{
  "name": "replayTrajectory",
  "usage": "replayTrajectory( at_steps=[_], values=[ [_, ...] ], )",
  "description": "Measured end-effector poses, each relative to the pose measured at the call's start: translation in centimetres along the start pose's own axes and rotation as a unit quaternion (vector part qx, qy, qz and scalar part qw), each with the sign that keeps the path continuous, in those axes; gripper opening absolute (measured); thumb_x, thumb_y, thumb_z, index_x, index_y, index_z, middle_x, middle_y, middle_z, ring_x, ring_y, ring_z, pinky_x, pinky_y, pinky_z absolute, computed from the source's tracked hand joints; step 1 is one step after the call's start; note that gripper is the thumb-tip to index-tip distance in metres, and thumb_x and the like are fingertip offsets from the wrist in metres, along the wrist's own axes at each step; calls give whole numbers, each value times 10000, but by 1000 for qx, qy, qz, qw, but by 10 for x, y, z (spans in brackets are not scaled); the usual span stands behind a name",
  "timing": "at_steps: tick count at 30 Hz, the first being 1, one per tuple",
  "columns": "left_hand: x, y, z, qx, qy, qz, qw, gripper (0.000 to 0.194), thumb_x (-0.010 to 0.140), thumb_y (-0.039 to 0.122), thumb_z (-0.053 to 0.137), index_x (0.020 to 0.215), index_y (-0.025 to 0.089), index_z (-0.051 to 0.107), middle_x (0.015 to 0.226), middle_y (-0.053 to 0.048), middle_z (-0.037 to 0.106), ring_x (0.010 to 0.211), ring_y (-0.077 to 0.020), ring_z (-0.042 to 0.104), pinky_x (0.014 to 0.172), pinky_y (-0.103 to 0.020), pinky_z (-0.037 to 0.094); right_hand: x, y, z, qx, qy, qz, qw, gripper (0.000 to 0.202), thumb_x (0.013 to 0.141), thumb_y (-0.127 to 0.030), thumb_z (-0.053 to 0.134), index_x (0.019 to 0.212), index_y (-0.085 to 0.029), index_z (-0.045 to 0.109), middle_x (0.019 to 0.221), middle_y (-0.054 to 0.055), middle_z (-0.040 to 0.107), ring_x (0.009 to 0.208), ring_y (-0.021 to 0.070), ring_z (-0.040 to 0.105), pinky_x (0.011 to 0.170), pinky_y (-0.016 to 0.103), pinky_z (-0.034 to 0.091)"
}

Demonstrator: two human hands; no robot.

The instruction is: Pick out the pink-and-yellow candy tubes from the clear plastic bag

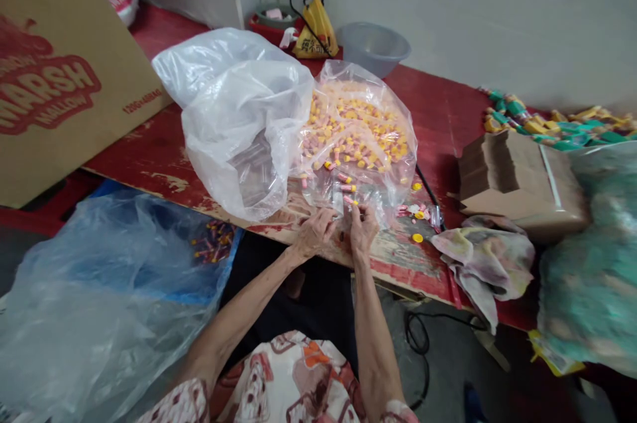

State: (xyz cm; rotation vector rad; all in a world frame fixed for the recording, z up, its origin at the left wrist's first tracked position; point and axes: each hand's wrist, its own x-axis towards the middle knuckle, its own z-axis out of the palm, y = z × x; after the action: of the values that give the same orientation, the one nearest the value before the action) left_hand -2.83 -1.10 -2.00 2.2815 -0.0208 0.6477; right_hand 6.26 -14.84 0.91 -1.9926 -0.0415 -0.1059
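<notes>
1. A small pink-and-yellow sweet (350,200) sat at the near edge of the red table (438,117), just in front of the open clear bag of sweets (358,124). The right hand (363,227) pinched it, or a clear wrapper round it, between thumb and fingertips; which of the two was too small to tell.
2. The left hand (314,232) lay just beside the right, fingers curled and touching the same clear film, so both hands were closed together on one piece.
3. By my judgement the step in hand was handling a single sweet from the bag; the next move would call for a fine fingertip grip, as the piece was tiny and the film slippery.
4. Counts: two hands; one bag of sweets, its contents too many to count; one crumpled white plastic bag (239,117) left of it; a few loose sweets (415,212) to the right.
5. Farther out: one cardboard box (60,71) far left, one folded stack of cardboard (517,177) right, one grey bowl (374,46) far.
</notes>
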Motion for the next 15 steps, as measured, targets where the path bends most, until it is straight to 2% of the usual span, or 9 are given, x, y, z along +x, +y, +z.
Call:
replayTrajectory(
  at_steps=[5,7,13,15],
  values=[
    [3,10,-7,11,89,3,996,227,1162,264,474,1196,227,695,1130,-84,769,1058,-214,765,948,-338,646,-7,-1,4,-15,-34,-3,999,789,923,-952,561,983,-195,775,894,80,778,764,224,618,791,362,500],
    [4,14,-7,29,97,12,995,236,1165,256,474,1201,229,706,1162,-96,769,1113,-227,761,988,-360,646,-4,2,3,-17,-33,-8,999,794,919,-951,553,991,-193,778,917,87,788,777,226,626,810,367,505],
    [13,21,-1,77,-25,15,997,176,1132,166,519,1102,216,685,1080,-78,746,1077,-242,755,969,-368,645,-2,6,2,-11,-34,-18,999,819,910,-963,532,989,-189,787,906,91,792,764,229,631,794,367,500],
    [13,25,-2,68,-20,19,997,191,1141,163,499,1116,214,682,1101,-76,745,1101,-236,752,990,-362,639,-4,5,2,-10,-30,-19,999,826,907,-975,534,974,-191,785,899,90,793,755,232,635,789,368,501]
  ],
)
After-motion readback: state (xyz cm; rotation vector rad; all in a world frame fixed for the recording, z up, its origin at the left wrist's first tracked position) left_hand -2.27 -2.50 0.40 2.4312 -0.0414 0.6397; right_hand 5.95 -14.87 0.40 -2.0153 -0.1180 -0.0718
